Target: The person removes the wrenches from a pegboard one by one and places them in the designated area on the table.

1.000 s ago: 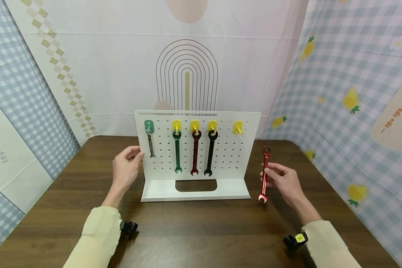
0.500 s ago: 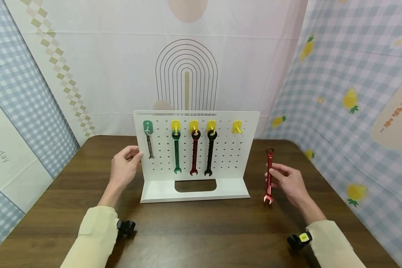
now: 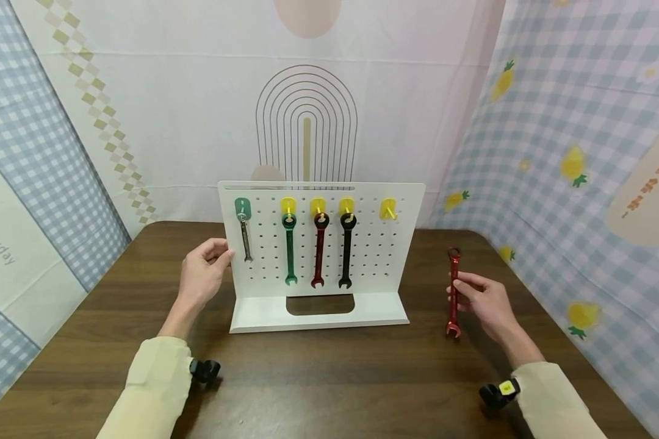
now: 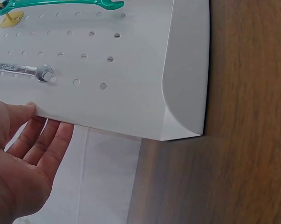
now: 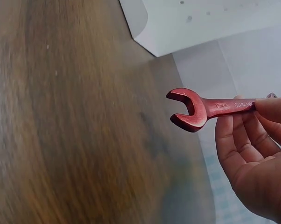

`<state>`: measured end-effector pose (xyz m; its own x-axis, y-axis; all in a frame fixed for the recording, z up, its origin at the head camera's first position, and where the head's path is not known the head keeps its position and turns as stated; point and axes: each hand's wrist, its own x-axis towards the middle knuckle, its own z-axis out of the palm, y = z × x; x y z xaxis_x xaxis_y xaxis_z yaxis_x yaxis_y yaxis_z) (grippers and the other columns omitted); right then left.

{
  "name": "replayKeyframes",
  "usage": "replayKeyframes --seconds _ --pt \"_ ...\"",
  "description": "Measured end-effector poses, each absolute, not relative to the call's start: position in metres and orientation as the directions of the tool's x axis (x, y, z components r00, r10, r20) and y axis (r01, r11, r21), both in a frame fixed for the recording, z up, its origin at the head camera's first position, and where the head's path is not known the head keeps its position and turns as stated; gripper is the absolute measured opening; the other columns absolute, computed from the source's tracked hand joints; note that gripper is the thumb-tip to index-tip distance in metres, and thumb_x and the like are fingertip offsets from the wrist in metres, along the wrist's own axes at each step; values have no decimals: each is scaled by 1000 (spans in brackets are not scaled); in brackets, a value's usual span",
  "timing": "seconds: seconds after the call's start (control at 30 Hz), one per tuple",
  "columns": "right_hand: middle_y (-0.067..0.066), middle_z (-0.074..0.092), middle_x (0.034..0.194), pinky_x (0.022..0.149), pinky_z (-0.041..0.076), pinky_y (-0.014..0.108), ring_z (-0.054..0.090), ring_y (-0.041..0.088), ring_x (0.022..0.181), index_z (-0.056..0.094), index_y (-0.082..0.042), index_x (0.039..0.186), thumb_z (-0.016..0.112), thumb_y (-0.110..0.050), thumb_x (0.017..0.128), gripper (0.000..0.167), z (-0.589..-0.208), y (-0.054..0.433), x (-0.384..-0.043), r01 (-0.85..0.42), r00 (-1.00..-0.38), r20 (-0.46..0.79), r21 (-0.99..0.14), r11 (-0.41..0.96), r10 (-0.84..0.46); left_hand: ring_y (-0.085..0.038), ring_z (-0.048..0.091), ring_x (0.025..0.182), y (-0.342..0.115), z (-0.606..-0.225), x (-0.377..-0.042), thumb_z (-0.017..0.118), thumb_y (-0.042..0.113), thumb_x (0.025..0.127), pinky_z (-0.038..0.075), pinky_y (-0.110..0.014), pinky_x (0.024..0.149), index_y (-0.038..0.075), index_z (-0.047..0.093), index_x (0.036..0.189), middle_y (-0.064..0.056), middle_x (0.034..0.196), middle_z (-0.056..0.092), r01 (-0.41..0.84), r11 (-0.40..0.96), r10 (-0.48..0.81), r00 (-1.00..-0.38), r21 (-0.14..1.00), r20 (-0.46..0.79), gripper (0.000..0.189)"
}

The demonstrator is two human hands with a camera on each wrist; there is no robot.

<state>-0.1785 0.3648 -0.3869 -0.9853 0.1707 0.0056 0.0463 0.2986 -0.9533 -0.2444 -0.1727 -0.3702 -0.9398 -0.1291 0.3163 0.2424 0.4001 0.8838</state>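
Note:
A red combination wrench (image 3: 453, 296) stands nearly upright in my right hand (image 3: 486, 303), pinched at mid-handle between thumb and fingers. Its ring end points up and its open end down, off the table, to the right of a white pegboard (image 3: 269, 256). My left hand (image 3: 202, 274) pinches the pegboard's left edge, thumb in front and fingers behind. From the board hang a small silver wrench (image 3: 245, 238), a green wrench (image 3: 290, 250), a dark red wrench (image 3: 320, 250) and a black wrench (image 3: 346, 250). The wrench's open jaw end shows close up in the right wrist view.
A yellow hook (image 3: 388, 209) at the board's right side bears no wrench. The pegboard's base, with a cut-out slot, sits on a brown wooden table (image 3: 329, 378). White and blue checked cloths (image 3: 549, 183) hang behind and at the sides.
My right hand has moved to the right with the red wrench, away from the pegboard. The left hand keeps its hold, and the board has shifted very slightly left.

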Motion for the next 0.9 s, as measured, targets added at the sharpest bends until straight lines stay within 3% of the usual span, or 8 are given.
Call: replayKeyframes --seconds 0.2,0.47,0.9 --pt "-17 77 91 72 64 26 74 1 86 48 10 151 58 -21 110 53 -390 373 -178 67 -984 -8 -943 325 178 1 66 79 -173 -371 -246 67 10 104 57 -12 69 -3 70 117 -26 111 74 247 395 -125 -940 885 318 18" --pt "-17 77 92 73 64 26 74 1 87 48 11 151 57 -21 111 52 -392 379 -178 81 -984 -20 -935 346 175 -10 69 81 -173 -371 -246 67 10 104 57 -12 69 -2 71 117 -25 110 74 245 393 -125 -941 886 316 18" --pt "-15 78 92 72 63 25 73 1 85 48 11 151 57 -21 111 52 -394 383 -179 100 -984 -40 -930 354 174 1 66 78 -173 -371 -245 67 9 104 57 -11 69 -3 71 117 -26 110 74 257 391 -124 -937 884 327 18"
